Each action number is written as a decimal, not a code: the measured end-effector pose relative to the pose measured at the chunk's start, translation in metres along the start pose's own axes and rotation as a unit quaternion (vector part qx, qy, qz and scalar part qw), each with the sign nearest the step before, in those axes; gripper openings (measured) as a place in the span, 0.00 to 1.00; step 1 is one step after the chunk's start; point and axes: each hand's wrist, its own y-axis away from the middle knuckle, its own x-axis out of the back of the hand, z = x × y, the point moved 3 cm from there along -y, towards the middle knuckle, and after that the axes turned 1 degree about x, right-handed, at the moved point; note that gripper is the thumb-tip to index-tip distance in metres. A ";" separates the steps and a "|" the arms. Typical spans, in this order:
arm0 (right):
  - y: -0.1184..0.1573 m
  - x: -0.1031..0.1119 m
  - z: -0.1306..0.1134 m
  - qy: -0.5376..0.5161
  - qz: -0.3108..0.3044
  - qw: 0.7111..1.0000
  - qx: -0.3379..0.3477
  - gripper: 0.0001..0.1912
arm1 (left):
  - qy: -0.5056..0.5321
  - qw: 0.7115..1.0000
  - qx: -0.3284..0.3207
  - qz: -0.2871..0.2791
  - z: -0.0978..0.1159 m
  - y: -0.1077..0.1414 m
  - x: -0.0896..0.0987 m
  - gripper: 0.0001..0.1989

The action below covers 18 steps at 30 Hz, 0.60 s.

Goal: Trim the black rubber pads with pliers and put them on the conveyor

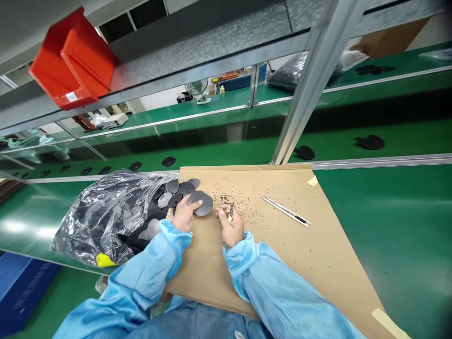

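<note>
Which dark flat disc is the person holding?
The dark grey flat disc in the bare left hand; the black and grey discs piled beside it lie unheld.

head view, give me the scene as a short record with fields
left hand: holds a dark disc
right hand: holds a small item, partly yellow, kind unclear
cardboard: beneath both hands, strewn with black bits
slim tool: on cardboard, right of right hand
plastic bag: left of hands, with dark pieces
red bin: upper left
</note>
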 end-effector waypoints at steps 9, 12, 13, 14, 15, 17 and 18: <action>-0.006 0.003 0.011 0.001 0.005 1.000 0.004 0.20 | -0.421 0.826 -0.374 0.007 0.101 -0.096 -0.095 0.25; -0.008 0.005 0.013 -0.012 0.007 1.000 -0.007 0.20 | -0.404 0.828 -0.387 -0.035 0.093 -0.092 -0.116 0.27; -0.008 0.005 0.013 -0.019 0.007 1.000 -0.010 0.20 | -0.392 0.835 -0.383 -0.044 0.084 -0.087 -0.116 0.26; -0.008 0.004 0.014 -0.027 0.007 1.000 -0.012 0.20 | -0.381 0.844 -0.374 -0.052 0.075 -0.081 -0.115 0.24; -0.009 0.004 0.014 -0.038 0.007 0.999 -0.015 0.20 | -0.376 0.853 -0.357 -0.061 0.064 -0.075 -0.110 0.22; -0.010 0.003 0.015 -0.063 0.010 0.998 -0.025 0.20 | -0.365 0.879 -0.299 -0.071 0.042 -0.060 -0.096 0.20; -0.010 0.002 0.015 -0.073 0.014 0.997 -0.031 0.20 | -0.356 0.894 -0.261 -0.079 0.031 -0.052 -0.088 0.20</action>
